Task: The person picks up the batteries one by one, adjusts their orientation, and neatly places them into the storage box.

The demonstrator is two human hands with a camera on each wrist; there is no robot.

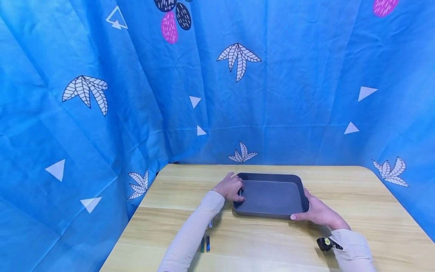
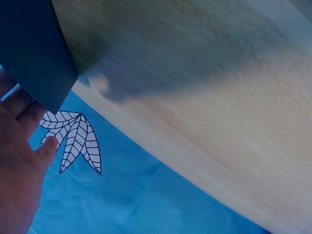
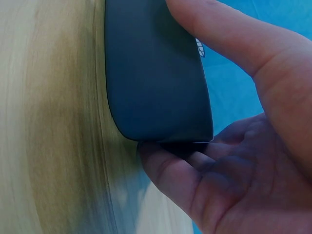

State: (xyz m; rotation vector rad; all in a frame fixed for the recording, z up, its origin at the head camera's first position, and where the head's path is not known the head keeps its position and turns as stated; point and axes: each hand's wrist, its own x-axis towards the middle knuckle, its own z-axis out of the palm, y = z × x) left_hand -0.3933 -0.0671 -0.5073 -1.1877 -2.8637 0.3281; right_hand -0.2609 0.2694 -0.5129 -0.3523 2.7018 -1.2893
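Observation:
A dark grey rectangular tray [image 1: 272,196] with raised walls stands at the back middle of the table, nothing inside it. At its left end, my left hand [image 1: 231,187] has its fingers hooked over the rim. The left wrist view shows the tray's outer wall [image 2: 34,48] beside the fingers, partly cut off by the frame. My right hand [image 1: 317,209] grips the near right corner, thumb along the front wall and fingers round the right end. Close up, the right wrist view has the fingertips [image 3: 161,161] at the corner of the tray wall [image 3: 156,78].
On the wood-grain table [image 1: 258,245], a green battery [image 1: 202,245] and a blue battery [image 1: 208,244] lie by my left forearm. Another small light-coloured cylinder [image 1: 210,224] is partly hidden behind the sleeve. A blue patterned curtain [image 1: 289,94] surrounds the table's back and sides.

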